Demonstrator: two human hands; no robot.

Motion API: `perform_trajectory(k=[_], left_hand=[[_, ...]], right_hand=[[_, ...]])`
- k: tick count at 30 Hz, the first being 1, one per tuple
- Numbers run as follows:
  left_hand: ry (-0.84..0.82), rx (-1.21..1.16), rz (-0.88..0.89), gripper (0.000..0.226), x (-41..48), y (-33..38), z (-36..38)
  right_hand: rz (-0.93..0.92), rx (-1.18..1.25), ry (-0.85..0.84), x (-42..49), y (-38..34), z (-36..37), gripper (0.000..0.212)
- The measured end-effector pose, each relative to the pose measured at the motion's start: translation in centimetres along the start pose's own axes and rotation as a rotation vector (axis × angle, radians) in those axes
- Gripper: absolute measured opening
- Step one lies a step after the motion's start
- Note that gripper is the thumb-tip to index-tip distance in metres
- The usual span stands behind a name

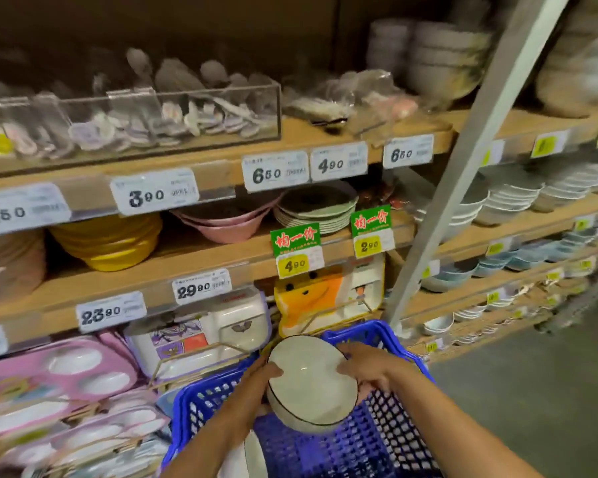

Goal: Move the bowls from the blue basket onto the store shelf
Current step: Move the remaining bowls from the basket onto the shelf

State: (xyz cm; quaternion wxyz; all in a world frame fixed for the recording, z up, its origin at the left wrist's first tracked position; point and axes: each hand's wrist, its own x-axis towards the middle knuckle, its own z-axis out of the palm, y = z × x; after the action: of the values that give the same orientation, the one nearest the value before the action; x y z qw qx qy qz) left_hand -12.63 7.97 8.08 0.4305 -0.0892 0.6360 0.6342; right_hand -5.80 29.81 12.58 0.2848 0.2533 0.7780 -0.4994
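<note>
Holding a white bowl [311, 384] over the blue basket [204, 401], both hands clasped its edges.
The left hand [252, 384] gripped the left side with its thumb hooked over the thin dark rim, and the right hand [370, 370] gripped the opposite side, its fingers [373, 389] curled under the wall. The bowl sat between the two hands, its opening facing up, above the basket's mesh floor and well apart from the store shelf [221, 260]. Another white bowl [256, 457] lay low in the basket beside the left forearm. Yellow bowls [111, 243] and pink bowls [225, 225] stood on the shelf ahead, behind price tags [154, 191].
</note>
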Motion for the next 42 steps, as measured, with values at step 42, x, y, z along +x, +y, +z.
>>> perform_trajectory(k=[42], left_hand=[[0.017,-0.181,0.599,0.011,-17.0,20.7,51.5]], right_hand=[[-0.585,1.129,0.704,-32.2,4.6,-37.2,0.017]])
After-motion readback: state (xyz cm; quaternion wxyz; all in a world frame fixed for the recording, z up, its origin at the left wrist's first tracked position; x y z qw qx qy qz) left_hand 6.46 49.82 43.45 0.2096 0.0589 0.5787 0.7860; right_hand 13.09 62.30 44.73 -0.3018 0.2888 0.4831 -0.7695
